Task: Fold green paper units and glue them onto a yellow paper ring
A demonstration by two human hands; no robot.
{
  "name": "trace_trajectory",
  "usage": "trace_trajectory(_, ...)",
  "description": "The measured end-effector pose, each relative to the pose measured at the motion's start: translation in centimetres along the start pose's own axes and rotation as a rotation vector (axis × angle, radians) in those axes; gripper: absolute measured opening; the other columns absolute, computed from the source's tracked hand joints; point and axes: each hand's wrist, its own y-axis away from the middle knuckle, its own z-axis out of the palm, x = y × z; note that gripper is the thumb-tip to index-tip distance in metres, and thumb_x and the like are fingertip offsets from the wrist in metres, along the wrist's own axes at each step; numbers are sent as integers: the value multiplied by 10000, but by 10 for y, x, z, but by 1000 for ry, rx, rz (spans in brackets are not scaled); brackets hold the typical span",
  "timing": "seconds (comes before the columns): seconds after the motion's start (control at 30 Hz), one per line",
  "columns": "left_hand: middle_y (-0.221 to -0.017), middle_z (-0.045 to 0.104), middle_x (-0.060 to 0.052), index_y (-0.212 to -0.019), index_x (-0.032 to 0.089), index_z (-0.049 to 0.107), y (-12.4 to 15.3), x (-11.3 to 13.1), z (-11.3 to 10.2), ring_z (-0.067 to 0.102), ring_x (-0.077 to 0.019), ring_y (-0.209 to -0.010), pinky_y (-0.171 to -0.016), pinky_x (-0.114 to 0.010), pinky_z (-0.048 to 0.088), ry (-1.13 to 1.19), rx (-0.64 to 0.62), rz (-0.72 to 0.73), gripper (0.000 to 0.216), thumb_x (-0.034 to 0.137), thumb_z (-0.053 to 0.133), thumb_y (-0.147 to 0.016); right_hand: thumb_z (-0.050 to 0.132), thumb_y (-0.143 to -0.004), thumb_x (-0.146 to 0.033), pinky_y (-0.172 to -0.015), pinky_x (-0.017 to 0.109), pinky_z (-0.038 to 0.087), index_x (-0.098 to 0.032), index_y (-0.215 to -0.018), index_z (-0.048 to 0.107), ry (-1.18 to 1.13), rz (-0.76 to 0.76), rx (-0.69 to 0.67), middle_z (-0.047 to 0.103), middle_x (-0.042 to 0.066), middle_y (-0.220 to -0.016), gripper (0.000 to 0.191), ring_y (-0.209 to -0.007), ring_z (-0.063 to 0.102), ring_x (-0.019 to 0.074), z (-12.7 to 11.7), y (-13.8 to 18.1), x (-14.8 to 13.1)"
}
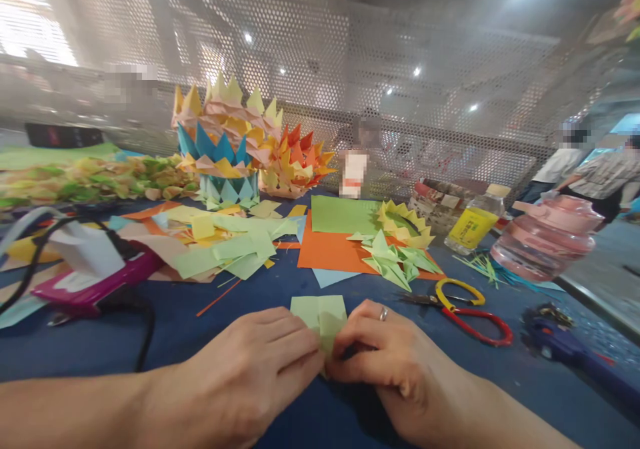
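A small pale green sheet of paper (pixel 320 312), creased down its middle, lies on the dark blue table between my hands. My left hand (pixel 260 362) presses on its left side with the fingers held together, their tips hidden against the paper. On the other side my right hand (pixel 385 356), with a ring on one finger, pinches the lower right edge. The near end of the paper narrows beneath the fingers and is mostly covered. Folded green paper pieces (pixel 395 259) lie beyond my right hand, by an orange sheet (pixel 330 252).
Scissors (pixel 473 309) with yellow and red handles lie right, beside a blue glue gun (pixel 575 349). A labelled bottle (pixel 475 219) and pink jug (pixel 547 236) stand behind. Left are loose paper pieces (pixel 235 242) and a magenta power strip (pixel 105 282) with cables. Folded paper crowns (pixel 227 142) stand at the back.
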Motion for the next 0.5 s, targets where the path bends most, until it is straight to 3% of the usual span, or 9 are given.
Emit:
trace_trajectory(0.07,-956,646,-57,-1055,161,592,0,5,-6,593,-176,-799,-712,-276,478,53,-43,-27,325,78,288,-974,412,-828,42,-831,326,470,-194,-959,705,-30,26,20,696,50,-937,399,-870,566,169,1,1,1)
trace_trajectory(0.23,-815,657,-55,-1003,127,619,-6,9,-15,629,-170,-731,-706,-264,518,-26,2,12,343,111,276,-998,443,-912,-51,-815,316,470,-195,-1018,662,-19,215,134,657,52,-972,282,-892,542,173,5,2,4)
trace_trajectory(0.4,-756,653,-44,-958,133,641,-7,9,-14,630,-163,-682,-678,-262,534,-72,58,19,392,120,253,-1010,553,-938,-230,-862,360,431,-213,-934,613,-11,397,66,624,25,-946,62,-931,546,189,9,-5,2)
trace_trajectory(0.5,-740,649,-44,-920,129,646,-8,10,-15,628,-158,-666,-659,-252,535,-74,68,17,378,121,278,-1008,575,-931,-258,-871,378,406,-217,-883,580,-15,447,51,603,9,-927,63,-917,538,188,11,-7,2)
